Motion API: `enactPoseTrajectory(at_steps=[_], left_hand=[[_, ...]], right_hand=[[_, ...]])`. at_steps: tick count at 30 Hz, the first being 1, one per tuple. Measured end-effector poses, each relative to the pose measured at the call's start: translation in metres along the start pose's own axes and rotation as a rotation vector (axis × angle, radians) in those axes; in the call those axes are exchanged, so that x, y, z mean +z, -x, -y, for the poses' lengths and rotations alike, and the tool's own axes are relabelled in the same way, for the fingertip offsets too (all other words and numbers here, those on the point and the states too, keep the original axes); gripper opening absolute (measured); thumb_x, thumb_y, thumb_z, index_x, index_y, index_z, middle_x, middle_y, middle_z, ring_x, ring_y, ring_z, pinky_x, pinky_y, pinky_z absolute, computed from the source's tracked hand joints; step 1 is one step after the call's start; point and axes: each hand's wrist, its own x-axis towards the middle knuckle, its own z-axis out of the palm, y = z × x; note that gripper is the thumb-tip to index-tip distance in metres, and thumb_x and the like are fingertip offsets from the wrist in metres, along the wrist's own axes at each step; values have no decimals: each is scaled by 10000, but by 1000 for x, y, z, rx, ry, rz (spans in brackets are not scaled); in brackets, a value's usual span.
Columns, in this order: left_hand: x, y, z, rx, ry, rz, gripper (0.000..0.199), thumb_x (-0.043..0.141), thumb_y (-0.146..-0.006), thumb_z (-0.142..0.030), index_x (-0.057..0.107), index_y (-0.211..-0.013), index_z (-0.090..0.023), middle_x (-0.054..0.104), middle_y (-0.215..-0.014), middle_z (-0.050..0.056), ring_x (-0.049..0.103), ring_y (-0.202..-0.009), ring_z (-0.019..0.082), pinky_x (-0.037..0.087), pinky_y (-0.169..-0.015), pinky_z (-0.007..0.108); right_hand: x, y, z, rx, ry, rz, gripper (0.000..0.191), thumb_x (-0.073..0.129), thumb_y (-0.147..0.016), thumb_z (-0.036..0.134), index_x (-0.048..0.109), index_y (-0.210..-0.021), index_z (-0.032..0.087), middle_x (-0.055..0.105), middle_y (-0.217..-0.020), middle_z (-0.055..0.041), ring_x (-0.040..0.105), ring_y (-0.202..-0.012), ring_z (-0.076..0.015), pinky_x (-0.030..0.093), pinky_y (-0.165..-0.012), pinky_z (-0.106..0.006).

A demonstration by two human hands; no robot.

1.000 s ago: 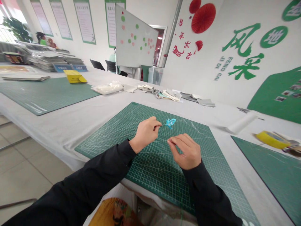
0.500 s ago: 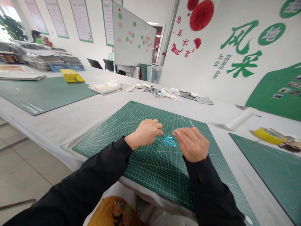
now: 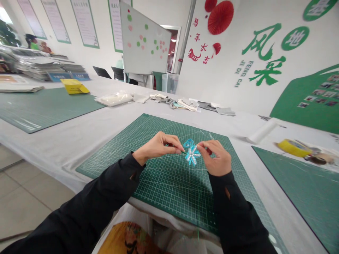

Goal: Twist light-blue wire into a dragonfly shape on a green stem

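Note:
A bright blue flower (image 3: 192,155) with rows of white beads on its petals and a blue curl at its top is held up above the green cutting mat (image 3: 164,187). My left hand (image 3: 161,146) pinches its thin dark stem between thumb and fingertips, at the flower's left side. On the opposite side, my right hand (image 3: 215,157) is closed in a pinch at the edge of a petal. A thin green thread (image 3: 198,225) hangs over the mat's front edge below; its upper end is hard to follow.
Another cutting mat (image 3: 299,190) lies to the right, near a yellow tape-like roll (image 3: 293,148). Folded cloth pieces (image 3: 185,104) and a plastic bag (image 3: 115,98) lie at the back. At left are a third mat (image 3: 50,109), a yellow box (image 3: 74,86) and stacked papers (image 3: 39,67).
The flower has turned so its beaded face shows towards me. My right hand has come from just beside it to its petal edge. The camera view has shifted slightly right.

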Motion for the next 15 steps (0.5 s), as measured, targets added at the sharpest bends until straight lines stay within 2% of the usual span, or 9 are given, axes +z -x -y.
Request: enactPoseTrajectory(at_steps=[4,6,9,11,15], left_hand=[[3,-1,5,-41,179,-128,90,742,-669,-237,745,-740,-182,654,-787,49,598,-750,137,477,-695,275],[5,-2,5,-55,237,-190,86,746,-662,-223,740,-732,-175,635,-747,31,566,-668,100,451,-616,236],[7,-4,6,-65,323,-278,98,749,-649,-199,731,-738,-163,593,-679,2,479,-523,49,341,-450,189],[7,-5,7,-79,361,-331,112,754,-637,-188,720,-738,-153,578,-654,-6,475,-493,43,297,-405,178],[7,-6,7,-117,375,-388,129,746,-640,-176,700,-751,-130,581,-624,-8,499,-480,45,327,-393,166]], right_hand=[[5,3,0,44,-44,24,130,585,-828,230,644,-722,187,615,-676,-7,453,-558,-113,419,-544,-275],[6,4,1,58,-50,12,126,586,-826,226,636,-717,190,605,-667,2,447,-544,-108,417,-544,-274],[8,5,3,70,-44,21,115,585,-827,218,634,-727,187,592,-655,6,438,-542,-106,414,-547,-272],[9,5,4,61,-38,33,110,584,-827,211,634,-733,183,583,-649,5,435,-548,-107,410,-547,-270],[11,5,8,6,-21,53,114,579,-828,200,630,-728,180,583,-642,-1,436,-555,-111,404,-539,-265]])
